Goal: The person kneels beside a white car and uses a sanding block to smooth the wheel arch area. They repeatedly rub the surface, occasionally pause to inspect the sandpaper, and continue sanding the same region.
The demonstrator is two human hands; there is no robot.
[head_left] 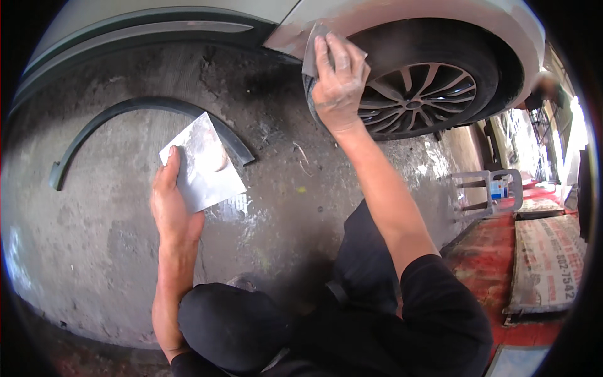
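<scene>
Head view showed the grip of the left hand (171, 204) pinching the plate (217, 188) above the floor (119, 251), and that of the right hand (339, 91) clasping the grey sheet (311, 60) at the panel (290, 39), beside the wheel (422, 100).

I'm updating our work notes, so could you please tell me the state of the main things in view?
Left hand, gripping the pale plate
Pale plate, surface smeared
Right hand, holding the grey sheet
Grey sheet, held at the wheel arch
Wheel arch, patchy in colour
Wheel, mounted
Curved trim, lying on the floor
Floor, stained
</scene>
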